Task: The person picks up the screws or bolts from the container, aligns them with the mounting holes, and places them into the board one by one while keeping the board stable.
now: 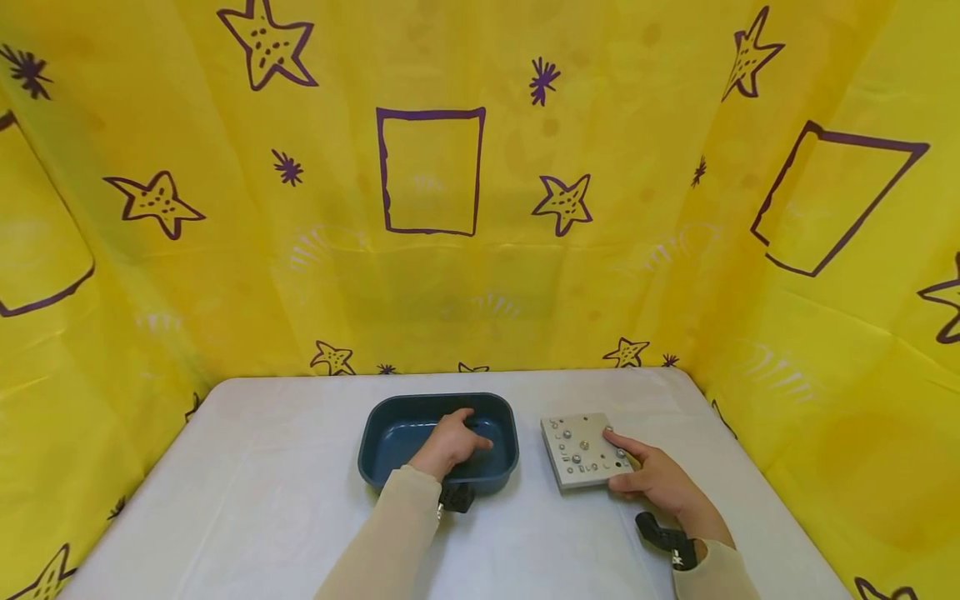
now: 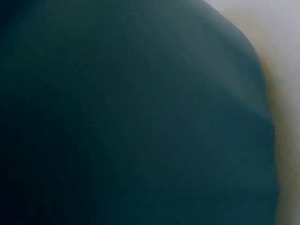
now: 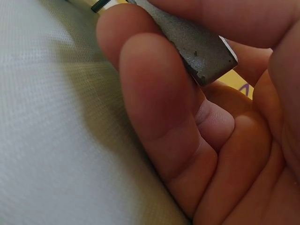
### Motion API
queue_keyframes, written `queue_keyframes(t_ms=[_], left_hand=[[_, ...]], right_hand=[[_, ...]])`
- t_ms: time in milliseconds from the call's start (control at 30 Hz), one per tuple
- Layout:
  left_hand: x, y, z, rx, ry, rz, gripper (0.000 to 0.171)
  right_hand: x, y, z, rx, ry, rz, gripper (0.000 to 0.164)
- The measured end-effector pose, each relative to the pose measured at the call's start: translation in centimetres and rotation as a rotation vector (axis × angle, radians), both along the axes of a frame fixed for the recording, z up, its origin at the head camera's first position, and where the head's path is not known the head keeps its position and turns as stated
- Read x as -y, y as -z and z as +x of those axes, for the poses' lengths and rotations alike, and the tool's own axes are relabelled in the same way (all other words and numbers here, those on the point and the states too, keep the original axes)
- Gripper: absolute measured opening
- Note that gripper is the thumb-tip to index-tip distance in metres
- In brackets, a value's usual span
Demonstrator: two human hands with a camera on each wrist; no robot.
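Observation:
My left hand point(image 1: 452, 442) reaches down into a dark blue rectangular pan point(image 1: 390, 450), thumb and forefinger apart with pan floor visible between them. The left wrist view shows only the pan's blurred outer wall point(image 2: 187, 131). To the right, my right hand point(image 1: 656, 477) grips the right edge of a square metal plate point(image 1: 592, 450), its face dotted with holes and several bolts. Up close in the right wrist view, the plate's grey edge point(image 3: 206, 58) lies between the thumb and curled fingers. A threaded bolt end point(image 3: 99, 5) pokes out past the fingertips there.
Both things are over a table covered in white cloth point(image 1: 262, 475). Yellow curtains point(image 1: 435, 292) printed with purple stars and squares rise behind the table and along both sides. Black wrist mounts point(image 1: 658, 533) sit at the cuffs.

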State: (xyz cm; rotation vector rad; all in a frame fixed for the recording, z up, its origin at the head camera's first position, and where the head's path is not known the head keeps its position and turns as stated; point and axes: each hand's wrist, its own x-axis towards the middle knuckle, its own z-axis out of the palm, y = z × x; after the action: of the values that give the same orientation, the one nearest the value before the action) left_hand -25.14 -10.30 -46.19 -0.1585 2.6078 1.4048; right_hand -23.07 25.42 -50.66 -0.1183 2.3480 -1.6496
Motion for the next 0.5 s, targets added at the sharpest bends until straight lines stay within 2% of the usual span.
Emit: queue_keyframes(t_ms=[133,333,500], left_hand=[[0.1,0.6,-0.4,-0.041,0.058,-0.067,0.071],[-0.1,1.4,-0.9,-0.096,0.223,-0.175,0.060],[-0.4,1.9,-1.0,-0.196,0.349,-0.324,0.053]], right_hand=[[0.1,-0.2,0.0,0.003,-0.008,-0.019,0.089],[0.2,-0.2,0.1,0.017,-0.003,-0.053,0.089],[0.2,-0.2,0.1,0.019,-0.003,-0.048,0.089]])
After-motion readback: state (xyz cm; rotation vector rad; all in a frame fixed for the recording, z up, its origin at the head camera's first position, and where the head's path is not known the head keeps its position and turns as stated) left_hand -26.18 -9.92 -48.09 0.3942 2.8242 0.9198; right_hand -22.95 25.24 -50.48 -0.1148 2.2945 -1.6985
